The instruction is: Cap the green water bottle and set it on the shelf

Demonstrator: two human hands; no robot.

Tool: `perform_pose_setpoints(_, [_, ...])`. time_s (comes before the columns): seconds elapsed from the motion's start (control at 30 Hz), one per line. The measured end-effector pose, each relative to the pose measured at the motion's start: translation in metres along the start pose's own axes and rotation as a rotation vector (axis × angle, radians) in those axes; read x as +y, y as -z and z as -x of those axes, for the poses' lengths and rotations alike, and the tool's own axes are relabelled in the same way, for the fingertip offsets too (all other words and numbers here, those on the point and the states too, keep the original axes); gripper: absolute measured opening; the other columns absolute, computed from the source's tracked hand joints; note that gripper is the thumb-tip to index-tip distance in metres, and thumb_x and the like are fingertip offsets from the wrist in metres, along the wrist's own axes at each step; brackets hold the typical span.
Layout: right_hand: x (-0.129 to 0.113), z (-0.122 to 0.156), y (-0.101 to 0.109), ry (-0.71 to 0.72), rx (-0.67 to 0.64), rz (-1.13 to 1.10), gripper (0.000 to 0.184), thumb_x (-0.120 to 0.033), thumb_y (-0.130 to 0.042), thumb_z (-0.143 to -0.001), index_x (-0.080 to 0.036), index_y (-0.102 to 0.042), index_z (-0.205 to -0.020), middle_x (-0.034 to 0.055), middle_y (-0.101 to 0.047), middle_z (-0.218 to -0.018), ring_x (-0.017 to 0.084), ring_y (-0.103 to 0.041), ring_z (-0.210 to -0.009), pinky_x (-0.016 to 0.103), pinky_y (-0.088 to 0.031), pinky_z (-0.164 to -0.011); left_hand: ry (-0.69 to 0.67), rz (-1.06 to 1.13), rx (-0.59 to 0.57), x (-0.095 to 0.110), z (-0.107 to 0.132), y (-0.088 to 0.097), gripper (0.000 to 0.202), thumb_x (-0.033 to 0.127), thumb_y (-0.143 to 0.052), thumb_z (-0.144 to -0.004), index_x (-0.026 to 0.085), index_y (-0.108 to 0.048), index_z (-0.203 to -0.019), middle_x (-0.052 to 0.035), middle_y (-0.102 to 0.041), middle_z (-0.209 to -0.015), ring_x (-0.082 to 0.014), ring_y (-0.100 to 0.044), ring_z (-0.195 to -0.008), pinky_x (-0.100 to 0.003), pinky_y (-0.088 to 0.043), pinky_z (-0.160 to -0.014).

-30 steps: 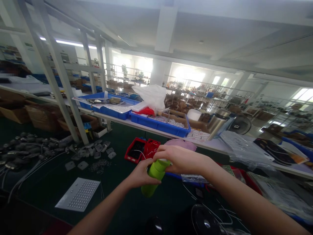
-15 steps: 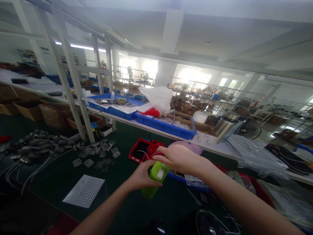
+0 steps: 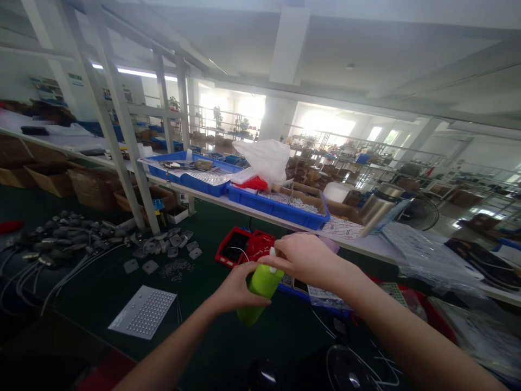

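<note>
- Heap of grey parts [image 3: 65, 236]: well to the left of the left hand's fingers, with pale cables trailing from it.
- White plate [image 3: 144, 312] with rows of round studs or holes, too small to tell which: left of the left fingers, nearer the wearer.
- Grey square housings [image 3: 175, 244]: left of the left fingers and a little farther off, lying loose on the dark green surface.
- Small metal bits [image 3: 176, 269]: a scattered pile between those housings and the left fingers.
- Red bins [image 3: 222, 256]: just beyond the left fingertips, one holding dark items.
- Left hand [image 3: 236, 290]: fingers and thumb clamped around the body of the green bottle.
- Green bottle [image 3: 260, 285]: within the left fingers, tilted, its top leaning toward the right hand and its lower end showing below the left thumb.
- White tip [image 3: 273, 268]: at the bottle's top, partly covered by the right fingers.
- Blue tray [image 3: 280, 210]: on the shelf beyond both hands' fingers, with a white bag at its back.
- Right hand [image 3: 307, 258]: fingers bent and closed about the white tip, one crossing in front of it.
- Steel flask [image 3: 376, 210]: on the shelf, right of the right fingers and farther off.
</note>
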State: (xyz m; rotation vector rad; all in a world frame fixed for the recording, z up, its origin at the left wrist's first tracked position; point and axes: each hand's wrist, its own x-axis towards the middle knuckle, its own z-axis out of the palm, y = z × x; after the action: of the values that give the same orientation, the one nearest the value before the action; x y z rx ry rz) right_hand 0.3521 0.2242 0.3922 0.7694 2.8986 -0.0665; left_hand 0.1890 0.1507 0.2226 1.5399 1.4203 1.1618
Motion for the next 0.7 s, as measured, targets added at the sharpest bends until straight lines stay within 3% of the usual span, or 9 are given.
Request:
perform_pose_setpoints(0.07, [0.004,0.005,0.003,0.203,-0.038,-0.088,0.039,-0.040,-0.073,-0.095,-0.025,-0.069,-0.131,0.0082,-0.071,-0.136,0.031,-0.071,-0.118,0.043,-0.058,-0.092,-0.007,0.004,0.012,0.000,-0.001,0.000,0.065,0.031,-0.094,-0.061,0.014,-0.074,-0.120,-0.0096,-0.074,-0.119,-0.0327,-0.066,-0.112,-0.041,-0.050,-0.094])
perform_pose_setpoints(0.13, [0.003,0.008,0.005,0.312,-0.114,-0.089,0.052,-0.020,-0.079,-0.089,-0.032,-0.065,-0.137,0.0040,-0.064,-0.148,0.028,-0.065,-0.129,0.041,-0.055,-0.102,-0.033,0.011,0.010,0.000,-0.001,-0.001,0.070,0.031,-0.095,-0.061,0.016,-0.072,-0.126,-0.0090,-0.073,-0.123,-0.0327,-0.065,-0.115,-0.041,-0.050,-0.096])
perform_pose_setpoints(0.17, [0.000,0.008,0.004,0.285,-0.137,-0.063,0.044,-0.019,-0.078,-0.090,-0.028,-0.068,-0.132,0.0054,-0.068,-0.140,0.028,-0.068,-0.123,0.040,-0.056,-0.097,-0.038,0.006,0.003,0.000,-0.001,-0.001,0.070,0.030,-0.095,-0.061,0.016,-0.072,-0.126,-0.0087,-0.073,-0.123,-0.0324,-0.066,-0.114,-0.041,-0.050,-0.096])
perform_pose_setpoints(0.23, [-0.006,0.006,0.002,0.115,-0.121,0.009,0.027,-0.038,-0.070,-0.097,-0.018,-0.073,-0.115,0.0100,-0.076,-0.111,0.029,-0.073,-0.098,0.039,-0.055,-0.077,-0.042,-0.016,-0.014,0.001,-0.001,-0.003,0.065,0.030,-0.095,-0.062,0.017,-0.073,-0.121,-0.0083,-0.073,-0.119,-0.0317,-0.066,-0.111,-0.041,-0.051,-0.094])
perform_pose_setpoints(0.33, [-0.007,0.004,-0.001,-0.102,-0.009,0.043,0.057,-0.064,-0.045,-0.104,-0.013,-0.071,-0.109,0.0142,-0.076,-0.091,0.031,-0.073,-0.083,0.039,-0.049,-0.065,-0.061,-0.035,-0.030,0.004,-0.002,-0.005,0.064,0.028,-0.095,-0.063,0.018,-0.074,-0.122,-0.0084,-0.072,-0.123,-0.0318,-0.064,-0.115,-0.041,-0.049,-0.098])
perform_pose_setpoints(0.4, [-0.001,0.006,-0.002,-0.002,0.005,-0.034,0.048,-0.059,-0.061,-0.099,-0.018,-0.068,-0.124,0.0140,-0.076,-0.112,0.032,-0.073,-0.099,0.041,-0.053,-0.076,-0.060,-0.026,-0.028,0.006,-0.003,-0.006,0.064,0.028,-0.094,-0.062,0.018,-0.074,-0.122,-0.0085,-0.072,-0.124,-0.0318,-0.064,-0.116,-0.041,-0.048,-0.099])
perform_pose_setpoints(0.5, [0.010,0.012,-0.004,0.210,-0.090,-0.136,0.053,-0.029,-0.084,-0.085,-0.028,-0.065,-0.134,0.0088,-0.070,-0.132,0.030,-0.067,-0.119,0.039,-0.052,-0.091,-0.041,-0.004,-0.018,0.008,-0.006,-0.009,0.060,0.030,-0.092,-0.060,0.015,-0.074,-0.116,-0.0087,-0.073,-0.116,-0.0311,-0.066,-0.109,-0.040,-0.049,-0.094])
perform_pose_setpoints(0.57, [0.013,0.016,-0.005,0.207,-0.106,-0.113,0.041,-0.023,-0.081,-0.086,-0.023,-0.069,-0.126,0.0094,-0.072,-0.119,0.028,-0.069,-0.109,0.036,-0.049,-0.083,-0.036,-0.019,-0.004,0.008,-0.009,-0.012,0.057,0.030,-0.090,-0.061,0.014,-0.073,-0.113,-0.0092,-0.073,-0.113,-0.0308,-0.065,-0.106,-0.040,-0.048,-0.091])
perform_pose_setpoints(0.7, [0.013,0.019,-0.010,0.147,-0.030,-0.085,0.027,-0.028,-0.078,-0.086,-0.017,-0.070,-0.110,0.0091,-0.072,-0.100,0.024,-0.068,-0.090,0.033,-0.042,-0.069,-0.029,-0.063,0.006,0.005,-0.015,-0.021,0.047,0.029,-0.083,-0.064,0.013,-0.072,-0.107,-0.0093,-0.073,-0.108,-0.0302,-0.065,-0.102,-0.039,-0.047,-0.088])
